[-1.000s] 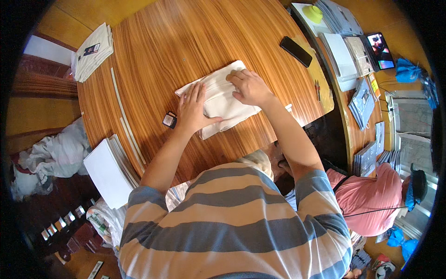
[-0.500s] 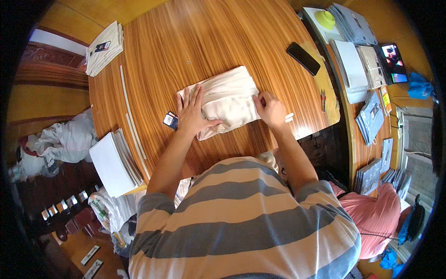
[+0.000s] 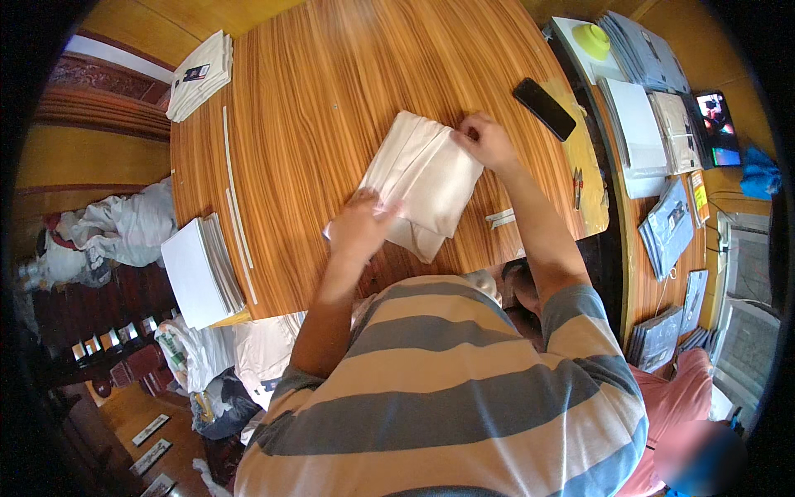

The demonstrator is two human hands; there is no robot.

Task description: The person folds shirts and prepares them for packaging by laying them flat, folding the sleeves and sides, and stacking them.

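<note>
A folded cream garment (image 3: 426,178) lies turned at an angle on the wooden table, in front of my body. My right hand (image 3: 489,142) has its fingers curled in a pinch on the garment's far right corner. At the near left edge of the cloth is my left hand (image 3: 358,229), blurred by motion, with its thumb over the fabric. Because of the smear, I cannot tell whether those fingers grip it.
A black phone (image 3: 544,109) and small red-handled snips (image 3: 578,189) lie at the table's right. White sheets (image 3: 199,273) are stacked at the near left, tagged cream garments (image 3: 201,76) at the far left. A side bench (image 3: 642,240) carries bagged clothes; a person in pink (image 3: 675,398) is lower right.
The garment has turned on the table, its far edge now pointing up and left. My right hand has moved farther away, my left hand nearer and right. The dark tag beside the garment no longer shows.
</note>
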